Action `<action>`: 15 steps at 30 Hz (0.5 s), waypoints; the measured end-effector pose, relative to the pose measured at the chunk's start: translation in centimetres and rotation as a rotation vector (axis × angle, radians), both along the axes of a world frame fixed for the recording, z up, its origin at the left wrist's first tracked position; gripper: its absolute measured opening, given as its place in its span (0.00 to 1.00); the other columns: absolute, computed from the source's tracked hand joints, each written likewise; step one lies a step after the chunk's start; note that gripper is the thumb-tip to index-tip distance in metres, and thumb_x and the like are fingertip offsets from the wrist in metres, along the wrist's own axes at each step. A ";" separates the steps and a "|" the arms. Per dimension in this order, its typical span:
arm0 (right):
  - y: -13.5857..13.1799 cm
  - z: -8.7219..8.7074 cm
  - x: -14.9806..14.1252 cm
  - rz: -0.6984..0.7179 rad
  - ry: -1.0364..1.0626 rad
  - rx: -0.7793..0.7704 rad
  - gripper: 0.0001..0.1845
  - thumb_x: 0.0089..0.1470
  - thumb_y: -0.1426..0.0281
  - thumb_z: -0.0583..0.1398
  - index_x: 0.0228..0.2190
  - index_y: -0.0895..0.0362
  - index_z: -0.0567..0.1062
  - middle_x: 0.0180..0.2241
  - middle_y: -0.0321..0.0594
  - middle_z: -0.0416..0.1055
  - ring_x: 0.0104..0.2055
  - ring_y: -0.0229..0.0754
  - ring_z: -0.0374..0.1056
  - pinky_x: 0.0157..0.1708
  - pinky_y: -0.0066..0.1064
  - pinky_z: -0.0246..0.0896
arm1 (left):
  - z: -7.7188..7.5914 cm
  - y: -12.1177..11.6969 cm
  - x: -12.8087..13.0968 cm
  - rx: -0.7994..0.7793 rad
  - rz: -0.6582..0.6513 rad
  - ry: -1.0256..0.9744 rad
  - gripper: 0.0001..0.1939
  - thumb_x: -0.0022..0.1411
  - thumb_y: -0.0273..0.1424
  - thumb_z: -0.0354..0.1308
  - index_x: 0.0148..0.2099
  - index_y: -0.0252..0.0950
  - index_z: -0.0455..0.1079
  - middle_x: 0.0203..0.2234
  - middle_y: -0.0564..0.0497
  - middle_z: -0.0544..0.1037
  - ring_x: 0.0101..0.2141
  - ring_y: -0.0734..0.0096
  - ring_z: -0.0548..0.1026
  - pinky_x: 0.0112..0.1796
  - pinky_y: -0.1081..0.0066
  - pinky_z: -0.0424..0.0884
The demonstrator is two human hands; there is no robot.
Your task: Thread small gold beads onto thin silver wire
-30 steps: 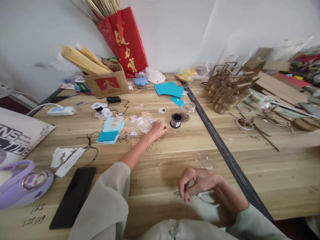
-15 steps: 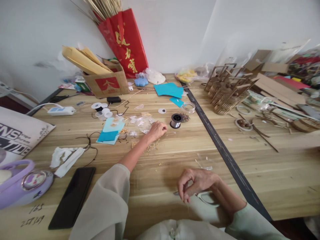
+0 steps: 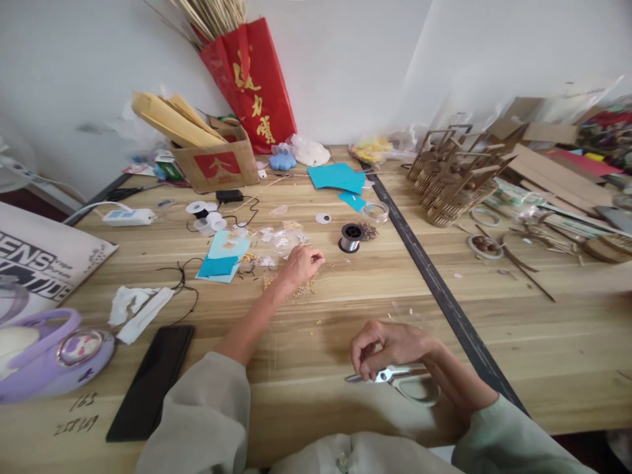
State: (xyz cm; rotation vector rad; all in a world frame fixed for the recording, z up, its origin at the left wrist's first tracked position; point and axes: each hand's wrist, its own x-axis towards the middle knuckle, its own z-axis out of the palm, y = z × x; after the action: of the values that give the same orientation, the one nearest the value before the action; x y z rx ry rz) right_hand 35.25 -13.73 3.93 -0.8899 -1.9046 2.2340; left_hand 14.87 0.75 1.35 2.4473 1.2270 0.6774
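Observation:
My left hand (image 3: 302,266) reaches over the small gold beads (image 3: 302,289), its fingertips pinched together. Anything between them is too small to make out. A few gold rings (image 3: 330,264) lie just right of its fingertips, and two more gold rings (image 3: 318,322) lie nearer to me. My right hand (image 3: 390,346) is curled above the scissors (image 3: 385,375), thumb and forefinger closed; what they hold, if anything, cannot be made out. The scissors lie on the table partly under that hand, blades to the left. A spool of thin silvery wire (image 3: 349,242) stands beyond my left hand.
Blue sheets (image 3: 217,266), small clear bags (image 3: 284,238) and white spools (image 3: 213,222) lie at the left. A black phone (image 3: 151,382) and a purple container (image 3: 49,362) are near me. Woven bamboo baskets (image 3: 444,187) stand back right. A dark strip (image 3: 434,283) crosses the table.
My left hand has drawn slightly left and its fingers stay pinched. My right hand has lifted a little, so more of the scissors shows. The view has shifted slightly.

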 end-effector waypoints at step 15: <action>5.4 -4.5 -0.5 -0.217 0.060 0.011 0.16 0.49 0.61 0.65 0.30 0.64 0.74 0.23 0.37 0.71 0.25 0.32 0.67 0.27 0.23 0.64 | -1.7 -9.2 -3.9 0.107 -0.018 -0.274 0.06 0.61 0.26 0.54 0.31 0.36 0.70 0.26 0.50 0.76 0.32 0.67 0.70 0.38 0.66 0.66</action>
State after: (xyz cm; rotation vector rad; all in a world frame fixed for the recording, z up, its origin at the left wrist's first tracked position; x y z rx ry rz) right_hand 34.79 -8.38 -0.54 -0.9646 -1.7035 2.0980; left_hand 10.95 -8.45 -0.37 2.3466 1.0856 1.0579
